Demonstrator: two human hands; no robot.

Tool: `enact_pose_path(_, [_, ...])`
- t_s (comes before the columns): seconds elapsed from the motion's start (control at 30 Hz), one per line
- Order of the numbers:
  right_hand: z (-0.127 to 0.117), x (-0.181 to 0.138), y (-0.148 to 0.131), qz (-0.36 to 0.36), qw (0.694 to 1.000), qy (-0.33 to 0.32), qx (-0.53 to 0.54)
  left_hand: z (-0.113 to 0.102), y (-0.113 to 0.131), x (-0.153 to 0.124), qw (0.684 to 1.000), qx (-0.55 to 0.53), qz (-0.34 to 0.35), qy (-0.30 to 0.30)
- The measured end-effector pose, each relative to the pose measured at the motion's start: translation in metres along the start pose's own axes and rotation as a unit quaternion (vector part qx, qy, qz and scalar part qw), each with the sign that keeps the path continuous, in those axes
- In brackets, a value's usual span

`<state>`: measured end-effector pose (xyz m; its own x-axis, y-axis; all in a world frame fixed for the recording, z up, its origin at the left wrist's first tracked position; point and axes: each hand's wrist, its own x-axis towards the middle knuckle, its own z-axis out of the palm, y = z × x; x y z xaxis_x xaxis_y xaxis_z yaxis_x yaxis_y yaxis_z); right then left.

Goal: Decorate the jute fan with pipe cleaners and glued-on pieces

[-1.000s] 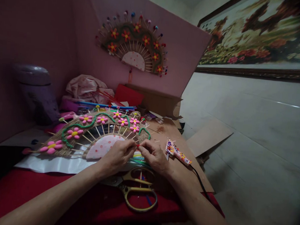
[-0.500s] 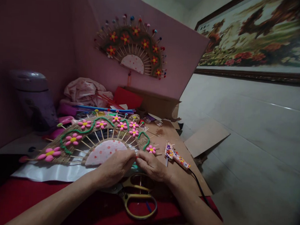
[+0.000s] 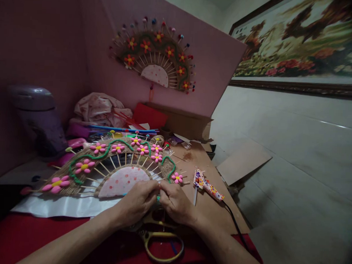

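Observation:
My left hand [image 3: 140, 198] and my right hand [image 3: 176, 201] meet at the fingertips, both closed in a pinch. What they pinch is too small and hidden to name; a bit of teal shows between and below them. Just behind them lies a twine-wrapped fan [image 3: 111, 154] with thin sticks, pink clay flowers and a wavy green trim. Its half-round base [image 3: 122, 181] is covered in white cloth with red dots, close to my left fingers. Below my hands are yellow-handled scissors [image 3: 163, 258], their blades hidden.
A flower-patterned glue gun [image 3: 205, 184] with a black cord lies on cardboard [image 3: 219, 216] to the right. A purple flask [image 3: 39, 119], crumpled cloth [image 3: 98, 108] and blue sticks [image 3: 121, 129] are behind. A similar fan [image 3: 155, 56] hangs on the pink board.
My hands stay pinched together and have shifted slightly down. A red speck between the fingertips no longer shows. The view has moved a little.

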<state>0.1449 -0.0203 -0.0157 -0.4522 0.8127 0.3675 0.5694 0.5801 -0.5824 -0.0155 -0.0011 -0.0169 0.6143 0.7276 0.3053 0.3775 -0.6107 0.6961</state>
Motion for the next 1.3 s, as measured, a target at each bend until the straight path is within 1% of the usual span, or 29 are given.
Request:
enact_pose_path(0.13, [0.004, -0.001, 0.003, 0.007, 1.0, 0.0, -0.01, 0.003, 0.0, 0.0, 1.0, 0.002, -0.019, -0.002])
enact_pose_path(0.2, [0.005, 0.0, 0.006, 0.007, 1.0, 0.001, -0.021, 0.005, -0.001, 0.001, 1.0, 0.006, -0.015, 0.0])
enact_pose_path(0.3, [0.001, 0.002, 0.009, 0.006, 0.998, 0.029, -0.053, 0.004, -0.002, 0.004, 0.999, 0.019, -0.003, 0.04])
enact_pose_path(0.37, [-0.005, 0.004, 0.009, -0.013, 0.997, 0.035, -0.068, 0.001, -0.003, 0.006, 0.997, 0.017, 0.005, 0.069])
enact_pose_path(0.5, [-0.014, 0.003, 0.008, -0.059, 0.996, 0.007, -0.063, -0.007, -0.004, 0.009, 0.997, 0.002, 0.015, 0.073])
enact_pose_path(0.6, [-0.022, 0.001, 0.006, -0.058, 0.997, -0.026, -0.054, -0.014, -0.003, 0.008, 0.996, 0.008, 0.027, 0.081])
enact_pose_path(0.67, [-0.033, 0.006, 0.005, -0.031, 0.996, -0.031, -0.081, -0.016, 0.0, 0.008, 0.994, 0.008, 0.031, 0.101])
enact_pose_path(0.7, [-0.04, 0.011, 0.006, -0.006, 0.994, -0.01, -0.109, -0.017, 0.002, 0.008, 0.993, 0.001, 0.029, 0.114])
enact_pose_path(0.77, [-0.055, 0.028, 0.01, 0.056, 0.983, 0.065, -0.162, -0.017, 0.004, 0.009, 0.99, -0.019, 0.022, 0.136])
enact_pose_path(0.8, [-0.063, 0.038, 0.015, 0.084, 0.977, 0.099, -0.169, -0.016, 0.005, 0.009, 0.989, -0.027, 0.021, 0.141])
enact_pose_path(0.83, [-0.068, 0.049, 0.02, 0.118, 0.973, 0.114, -0.165, -0.016, 0.005, 0.009, 0.989, -0.031, 0.02, 0.143])
enact_pose_path(0.87, [-0.073, 0.061, 0.026, 0.168, 0.969, 0.105, -0.146, -0.015, 0.004, 0.009, 0.989, -0.029, 0.02, 0.141])
enact_pose_path(0.9, [-0.076, 0.071, 0.033, 0.232, 0.962, 0.087, -0.115, -0.014, 0.003, 0.009, 0.99, -0.021, 0.021, 0.138])
enact_pose_path(0.93, [-0.077, 0.081, 0.039, 0.252, 0.959, 0.076, -0.104, -0.014, 0.002, 0.009, 0.991, -0.01, 0.021, 0.135])
enact_pose_path(1.03, [-0.074, 0.1, 0.056, 0.293, 0.952, 0.049, -0.071, -0.012, -0.003, 0.007, 0.991, 0.026, 0.017, 0.129])
enact_pose_path(1.13, [-0.074, 0.108, 0.064, 0.316, 0.948, 0.03, -0.03, -0.01, -0.007, 0.007, 0.991, 0.039, 0.009, 0.129])
enact_pose_path(1.3, [-0.088, 0.116, 0.075, 0.332, 0.942, -0.005, 0.035, -0.005, -0.009, 0.007, 0.993, 0.053, -0.007, 0.106])
